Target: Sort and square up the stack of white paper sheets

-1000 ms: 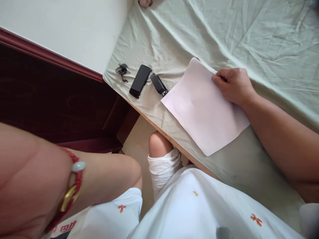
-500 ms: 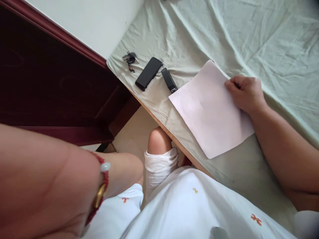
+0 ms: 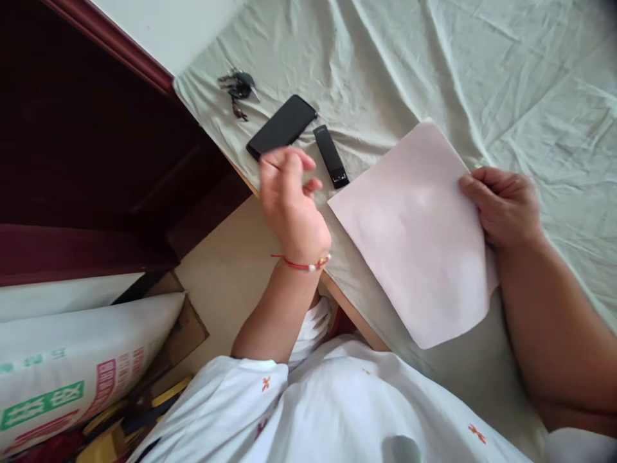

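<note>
My right hand (image 3: pixel 506 202) grips the right edge of a white sheet of paper (image 3: pixel 409 238), thumb on top and fingers folded beneath. The sheet lies over the cloth, slightly bowed, its lower right corner bent. My left hand (image 3: pixel 294 199), with a red cord bracelet at the wrist, hovers by the bed-like surface's edge. Its fingers are loosely bent and apart, a little blurred, with nothing seen in them. Just right of its fingertips lies a slim black stapler (image 3: pixel 330 156), close to the paper's left corner. A black phone-like slab (image 3: pixel 284 123) is beyond that hand, partly covered by it.
Keys (image 3: pixel 238 85) rest near the far left corner of the wrinkled pale green cloth (image 3: pixel 385 64). A dark red wooden cabinet (image 3: pixel 96 128) stands at left. Below it, a printed white sack (image 3: pixel 87 347) lies on the floor.
My left arm has swung from the lower left foreground up toward the stapler and slab. My right hand still grips the paper. The view has shifted, bringing the sack into sight.
</note>
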Demonstrator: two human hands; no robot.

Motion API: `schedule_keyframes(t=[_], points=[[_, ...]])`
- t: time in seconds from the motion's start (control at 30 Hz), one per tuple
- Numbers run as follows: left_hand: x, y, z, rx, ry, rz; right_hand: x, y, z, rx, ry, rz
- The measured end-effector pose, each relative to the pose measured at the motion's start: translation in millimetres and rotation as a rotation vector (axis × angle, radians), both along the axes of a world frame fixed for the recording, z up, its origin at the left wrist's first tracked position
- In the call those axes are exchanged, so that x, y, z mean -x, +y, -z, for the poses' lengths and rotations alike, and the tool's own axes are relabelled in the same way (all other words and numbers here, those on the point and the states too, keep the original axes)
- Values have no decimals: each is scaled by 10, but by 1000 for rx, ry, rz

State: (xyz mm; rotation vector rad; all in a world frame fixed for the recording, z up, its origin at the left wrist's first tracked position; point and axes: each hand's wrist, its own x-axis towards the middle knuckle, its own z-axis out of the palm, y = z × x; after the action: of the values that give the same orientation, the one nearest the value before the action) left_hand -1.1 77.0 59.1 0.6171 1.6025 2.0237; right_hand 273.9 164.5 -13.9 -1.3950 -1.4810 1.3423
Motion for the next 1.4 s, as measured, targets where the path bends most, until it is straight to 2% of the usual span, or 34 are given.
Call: schedule_keyframes(t=[0.17,0.27,0.33,0.4,0.57,0.7,0.87,1.03,1.13,1.27,1.4], points=[[-138,-206,469,154,-106,91,38,-23,-88,-65,-299,-44],[-131,-295,577,257,-159,141,75,-133,-201,88,-234,-3],[-103,-326,562,273,-187,153,92,-245,-249,214,-136,54],[-77,-357,523,276,-216,165,103,-363,-250,248,-59,137],[-18,-488,427,318,-249,207,101,-552,-129,22,38,278],[50,-541,299,430,-316,315,82,-570,-85,7,54,345],[103,-349,173,513,-385,502,81,-550,-94,-39,67,395],[143,-234,276,584,-287,602,54,-577,-98,30,49,337],[194,-372,369,568,-256,566,19,-607,-85,20,-6,261],[231,-559,432,467,-313,477,-22,-621,-67,27,-169,119],[253,-591,440,410,-310,473,-53,-612,-34,60,-237,132]])
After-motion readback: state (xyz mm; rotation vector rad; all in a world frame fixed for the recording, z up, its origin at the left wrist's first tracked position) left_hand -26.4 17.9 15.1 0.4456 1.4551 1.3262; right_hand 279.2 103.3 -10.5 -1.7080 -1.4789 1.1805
